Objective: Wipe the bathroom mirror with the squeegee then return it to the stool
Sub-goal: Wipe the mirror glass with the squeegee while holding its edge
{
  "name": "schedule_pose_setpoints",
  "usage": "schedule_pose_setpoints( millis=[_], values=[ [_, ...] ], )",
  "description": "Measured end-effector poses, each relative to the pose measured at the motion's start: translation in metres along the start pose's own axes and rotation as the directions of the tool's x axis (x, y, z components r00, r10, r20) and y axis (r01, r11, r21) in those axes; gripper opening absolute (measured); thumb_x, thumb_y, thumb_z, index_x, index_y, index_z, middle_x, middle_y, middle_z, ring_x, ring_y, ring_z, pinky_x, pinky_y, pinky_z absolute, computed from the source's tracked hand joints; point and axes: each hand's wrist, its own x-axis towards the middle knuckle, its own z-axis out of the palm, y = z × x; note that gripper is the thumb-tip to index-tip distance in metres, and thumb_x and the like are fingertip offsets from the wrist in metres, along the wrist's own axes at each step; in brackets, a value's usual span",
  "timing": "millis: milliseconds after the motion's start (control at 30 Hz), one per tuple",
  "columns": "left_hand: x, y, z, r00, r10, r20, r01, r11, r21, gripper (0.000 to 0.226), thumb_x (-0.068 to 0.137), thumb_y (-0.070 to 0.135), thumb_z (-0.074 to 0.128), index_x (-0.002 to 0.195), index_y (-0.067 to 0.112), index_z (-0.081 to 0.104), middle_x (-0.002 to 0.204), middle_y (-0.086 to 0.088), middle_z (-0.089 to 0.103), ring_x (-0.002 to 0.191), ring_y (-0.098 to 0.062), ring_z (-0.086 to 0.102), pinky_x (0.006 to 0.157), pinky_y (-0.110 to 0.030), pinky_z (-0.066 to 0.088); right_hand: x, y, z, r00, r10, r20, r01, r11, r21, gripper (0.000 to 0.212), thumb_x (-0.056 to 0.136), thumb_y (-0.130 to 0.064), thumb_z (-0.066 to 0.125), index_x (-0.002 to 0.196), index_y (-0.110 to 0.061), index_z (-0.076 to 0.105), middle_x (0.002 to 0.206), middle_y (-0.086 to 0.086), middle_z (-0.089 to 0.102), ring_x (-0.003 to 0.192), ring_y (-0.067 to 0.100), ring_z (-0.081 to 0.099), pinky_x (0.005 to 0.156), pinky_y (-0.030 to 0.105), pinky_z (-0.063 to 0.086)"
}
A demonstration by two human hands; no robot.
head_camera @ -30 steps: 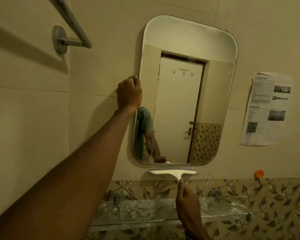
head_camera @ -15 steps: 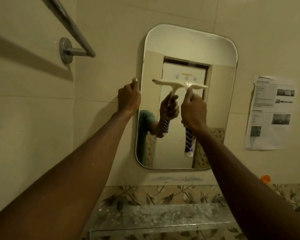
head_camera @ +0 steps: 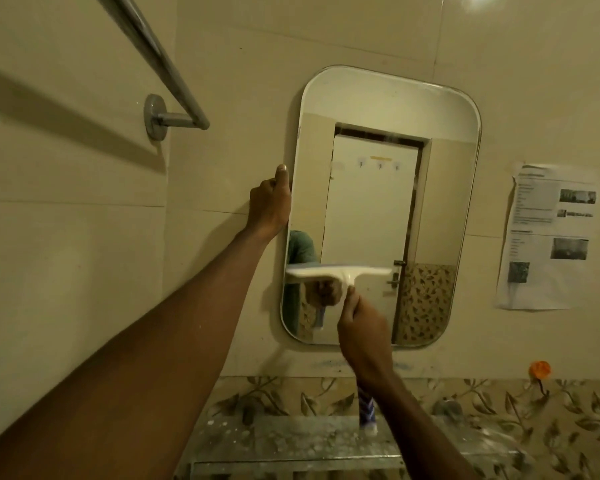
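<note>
Left hand (head_camera: pixel 270 206) gripped the mirror (head_camera: pixel 381 209) at its left edge; right hand (head_camera: pixel 362 336) held the squeegee (head_camera: pixel 340 273) handle, blade across the mirror's lower left.

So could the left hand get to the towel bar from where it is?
Probably yes: the left hand grips the left edge of the mirror, and only bare wall separates it from the towel bar above.
</note>
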Motion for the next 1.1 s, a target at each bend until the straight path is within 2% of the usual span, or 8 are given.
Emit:
schedule_pose_setpoints(
  millis=[100, 267, 400, 500, 600, 700, 800, 1100],
  values=[
    [0.0, -0.001, 0.0, 1.0, -0.015, 0.007, 0.015, 1.0, -0.002, 0.057, 0.1, 0.048, 0.021, 0.08, 0.009, 0.057, 0.081, -0.019, 0.06, 0.081, -0.037, 0.062, 0.083, -0.05, 0.053, 0.051, -0.032, -0.025, 0.993, -0.087, -0.074, 0.094, 0.991, 0.093, 0.041, 0.105, -0.034, 0.029, 0.069, -0.026, 0.047, 0.06, -0.008, 0.049, 0.048, 0.004, 0.046, 0.043, 0.012, 0.035],
    [0.003, -0.002, 0.001, 1.0, -0.025, 0.008, 0.025, 0.999, -0.021, 0.066, 0.099, 0.048, 0.021, 0.086, -0.003, 0.062, 0.086, -0.023, 0.065, 0.082, -0.035, 0.062, 0.086, -0.05, 0.051, 0.057, -0.028, -0.022, 0.994, -0.106, -0.022, 0.107, 0.992, 0.061, 0.038, 0.102, -0.038, 0.029, 0.076, -0.023, 0.052, 0.061, -0.007, 0.055, 0.045, 0.0, 0.053, 0.04, 0.011, 0.036],
    [0.003, -0.004, 0.002, 0.999, -0.034, -0.006, 0.034, 0.999, -0.013, 0.053, 0.1, 0.046, 0.024, 0.069, 0.013, 0.051, 0.076, -0.014, 0.061, 0.083, -0.033, 0.063, 0.086, -0.05, 0.052, -0.019, 0.022, 0.01, 0.999, 0.001, 0.047, 0.0, 1.0, -0.021, 0.044, 0.095, -0.051, 0.022, 0.078, -0.028, 0.055, 0.057, -0.008, 0.053, 0.043, 0.001, 0.048, 0.039, 0.012, 0.036],
    [0.001, -0.001, 0.002, 0.999, -0.038, -0.012, 0.038, 0.999, -0.005, 0.05, 0.1, 0.044, 0.024, 0.061, 0.021, 0.043, 0.069, -0.006, 0.053, 0.079, -0.028, 0.059, 0.087, -0.048, 0.052, -0.035, 0.027, 0.013, 0.993, 0.074, 0.09, -0.066, 0.994, -0.09, 0.045, 0.099, -0.046, 0.022, 0.075, -0.025, 0.054, 0.057, -0.006, 0.053, 0.047, 0.005, 0.048, 0.043, 0.017, 0.041],
    [0.001, 0.001, 0.0, 0.999, -0.048, -0.002, 0.048, 0.999, -0.015, 0.053, 0.1, 0.045, 0.022, 0.067, 0.014, 0.05, 0.078, -0.016, 0.061, 0.084, -0.034, 0.063, 0.087, -0.049, 0.052, 0.005, -0.002, -0.009, 1.0, 0.013, -0.005, -0.013, 0.999, 0.036, 0.043, 0.104, -0.034, 0.028, 0.068, -0.023, 0.049, 0.057, -0.006, 0.049, 0.046, 0.004, 0.043, 0.04, 0.012, 0.033],
    [0.0, 0.001, -0.002, 0.997, -0.068, 0.025, 0.069, 0.997, -0.037, 0.058, 0.099, 0.049, 0.02, 0.077, 0.009, 0.056, 0.093, -0.025, 0.067, 0.087, -0.036, 0.065, 0.086, -0.051, 0.052, 0.062, -0.042, -0.033, 0.996, -0.051, -0.077, 0.059, 0.992, 0.109, 0.044, 0.105, -0.036, 0.026, 0.069, -0.022, 0.048, 0.061, -0.004, 0.052, 0.049, 0.007, 0.05, 0.044, 0.018, 0.04],
    [0.002, 0.0, -0.002, 0.996, -0.076, 0.039, 0.078, 0.996, -0.038, 0.058, 0.098, 0.051, 0.02, 0.074, 0.011, 0.055, 0.096, -0.024, 0.067, 0.088, -0.036, 0.065, 0.086, -0.052, 0.053, 0.074, -0.053, -0.034, 0.999, -0.04, -0.005, 0.041, 0.996, 0.083, 0.041, 0.104, -0.039, 0.026, 0.073, -0.025, 0.048, 0.065, -0.003, 0.056, 0.052, 0.007, 0.055, 0.044, 0.019, 0.045],
    [0.002, 0.002, 0.0, 0.998, -0.063, 0.001, 0.063, 0.998, -0.025, 0.052, 0.1, 0.046, 0.023, 0.064, 0.018, 0.048, 0.086, -0.016, 0.061, 0.09, -0.036, 0.063, 0.087, -0.05, 0.053, -0.016, -0.002, 0.011, 0.992, 0.064, 0.106, -0.059, 0.997, -0.047, 0.042, 0.103, -0.039, 0.025, 0.074, -0.026, 0.052, 0.059, -0.007, 0.052, 0.049, 0.003, 0.046, 0.045, 0.013, 0.032]
  ],
)
